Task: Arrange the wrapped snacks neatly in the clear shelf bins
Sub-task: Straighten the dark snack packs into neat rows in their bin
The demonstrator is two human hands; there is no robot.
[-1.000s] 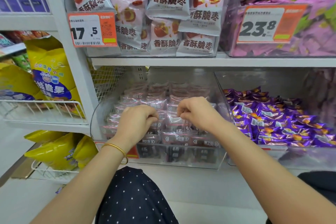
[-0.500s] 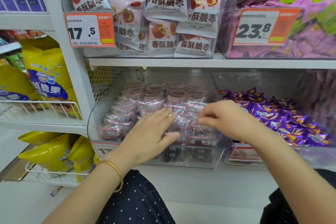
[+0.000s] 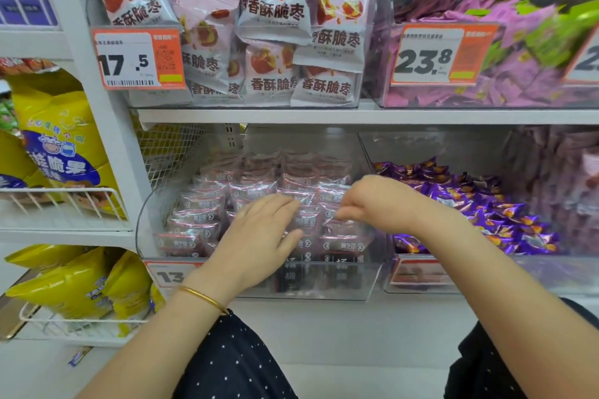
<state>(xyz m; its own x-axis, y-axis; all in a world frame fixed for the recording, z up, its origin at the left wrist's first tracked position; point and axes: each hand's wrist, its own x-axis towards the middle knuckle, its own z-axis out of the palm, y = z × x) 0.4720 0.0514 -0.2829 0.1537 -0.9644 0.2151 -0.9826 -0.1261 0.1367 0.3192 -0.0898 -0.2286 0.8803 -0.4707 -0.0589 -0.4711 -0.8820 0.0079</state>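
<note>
Obs: the left hand is lying flat, fingers straight and close together, pressing on the pink wrapped snacks in the clear bin; it is gripping nothing. The right hand is hovering just beside it, fingertips bunched and pointing down at the row under them. They are blurred, so I cannot tell whether they are pinching a wrapper. The snacks are lying in overlapping rows beneath and beyond both sets of fingers. Judgement: the packets are looking light, soft, crushable and slippery in glossy film. Taking each by its crimped end seam, or across its short sides with light pressure, is looking safest.
</note>
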